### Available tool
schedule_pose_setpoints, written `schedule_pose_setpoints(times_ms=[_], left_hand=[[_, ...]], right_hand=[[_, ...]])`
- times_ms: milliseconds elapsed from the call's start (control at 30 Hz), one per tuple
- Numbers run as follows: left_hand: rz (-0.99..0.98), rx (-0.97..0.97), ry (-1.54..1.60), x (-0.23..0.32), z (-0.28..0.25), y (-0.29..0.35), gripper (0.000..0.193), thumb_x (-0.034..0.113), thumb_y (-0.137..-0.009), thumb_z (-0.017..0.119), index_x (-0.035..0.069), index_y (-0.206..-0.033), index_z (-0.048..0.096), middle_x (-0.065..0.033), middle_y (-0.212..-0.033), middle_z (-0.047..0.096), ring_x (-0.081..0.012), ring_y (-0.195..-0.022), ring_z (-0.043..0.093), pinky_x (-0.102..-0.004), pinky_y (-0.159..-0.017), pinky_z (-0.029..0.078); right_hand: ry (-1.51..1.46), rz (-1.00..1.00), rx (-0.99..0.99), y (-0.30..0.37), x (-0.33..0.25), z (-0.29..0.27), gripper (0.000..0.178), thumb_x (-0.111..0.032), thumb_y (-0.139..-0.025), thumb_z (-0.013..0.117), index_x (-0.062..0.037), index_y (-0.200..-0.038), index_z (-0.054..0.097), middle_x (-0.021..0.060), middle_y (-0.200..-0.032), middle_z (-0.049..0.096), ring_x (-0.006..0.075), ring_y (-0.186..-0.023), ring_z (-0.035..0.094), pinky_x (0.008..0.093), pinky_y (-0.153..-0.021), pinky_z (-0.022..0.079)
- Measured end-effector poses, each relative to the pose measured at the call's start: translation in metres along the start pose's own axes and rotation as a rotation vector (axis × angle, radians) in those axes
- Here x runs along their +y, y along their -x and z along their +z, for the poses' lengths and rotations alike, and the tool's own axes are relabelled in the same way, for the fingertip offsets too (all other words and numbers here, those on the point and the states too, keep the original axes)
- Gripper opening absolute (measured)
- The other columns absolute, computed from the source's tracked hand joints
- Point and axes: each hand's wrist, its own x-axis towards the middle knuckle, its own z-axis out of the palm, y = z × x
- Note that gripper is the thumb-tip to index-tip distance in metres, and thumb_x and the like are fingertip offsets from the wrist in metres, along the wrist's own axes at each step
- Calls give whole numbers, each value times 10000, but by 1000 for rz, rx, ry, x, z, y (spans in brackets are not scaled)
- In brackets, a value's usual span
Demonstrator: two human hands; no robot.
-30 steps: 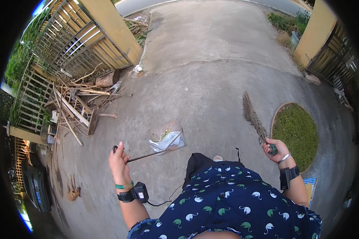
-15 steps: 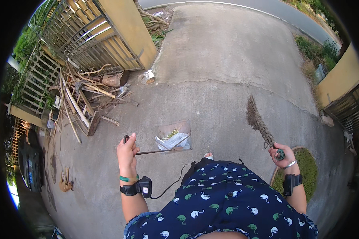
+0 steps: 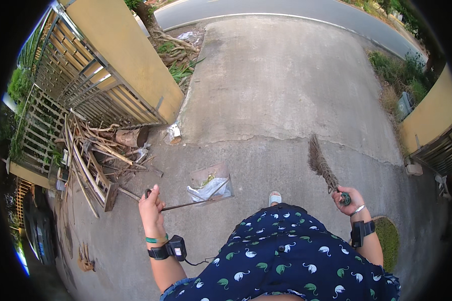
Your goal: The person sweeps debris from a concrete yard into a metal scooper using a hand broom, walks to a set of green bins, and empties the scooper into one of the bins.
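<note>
A pile of scrap wood (image 3: 98, 155) is seen at far left, by the metal gate (image 3: 80, 85). The left hand (image 3: 150, 208) is clamped round a thin dustpan handle (image 3: 186, 204), w/ the dustpan (image 3: 211, 184) held over the concrete driveway (image 3: 281, 100), a white bag & green bits inside it. At right, the right hand (image 3: 349, 199) is closed on a small brush-broom (image 3: 322, 165), bristles pointed up & away, well apart from the pan.

Navy bird-print dress (image 3: 286, 256), black cabled wrist device (image 3: 170, 249), green band (image 3: 155, 239), silver bracelet (image 3: 357, 211).
</note>
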Motion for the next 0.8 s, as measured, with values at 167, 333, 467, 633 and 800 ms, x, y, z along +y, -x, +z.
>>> schedule_pose_setpoints(times_ms=[167,333,467,633,800], left_hand=[[-8,68,47,4,74,-64,216,187,-779,586,128,-642,430,97,-479,250,-25,-393,206,-198,-416,236],[-3,63,76,4,134,-135,221,181,-784,579,133,-634,423,97,-480,250,-23,-390,205,-200,-402,226],[-26,52,50,3,194,-198,224,176,-785,576,132,-632,419,96,-482,251,-27,-394,212,-202,-401,223],[-16,32,56,-5,278,-277,207,175,-777,585,128,-645,433,93,-496,272,-25,-410,241,-192,-400,234],[-67,7,13,12,351,-359,162,167,-776,580,128,-681,455,94,-499,293,-21,-406,254,-187,-398,244]], right_hand=[[121,-26,-23,-53,-73,69,130,-52,-774,500,-22,-841,393,86,-720,446,115,-545,452,194,-460,412],[123,16,-82,-113,-141,130,129,-51,-779,499,-25,-848,393,97,-732,438,120,-577,455,195,-462,408],[91,27,-92,-169,-195,172,142,-54,-782,497,-18,-854,380,92,-735,433,123,-579,457,194,-464,409],[41,1,-67,-236,-264,218,156,-60,-786,489,3,-860,367,93,-737,435,121,-584,461,193,-468,415],[27,-41,-44,-291,-327,252,143,-65,-784,491,-3,-845,377,87,-717,438,121,-563,462,203,-465,418]])
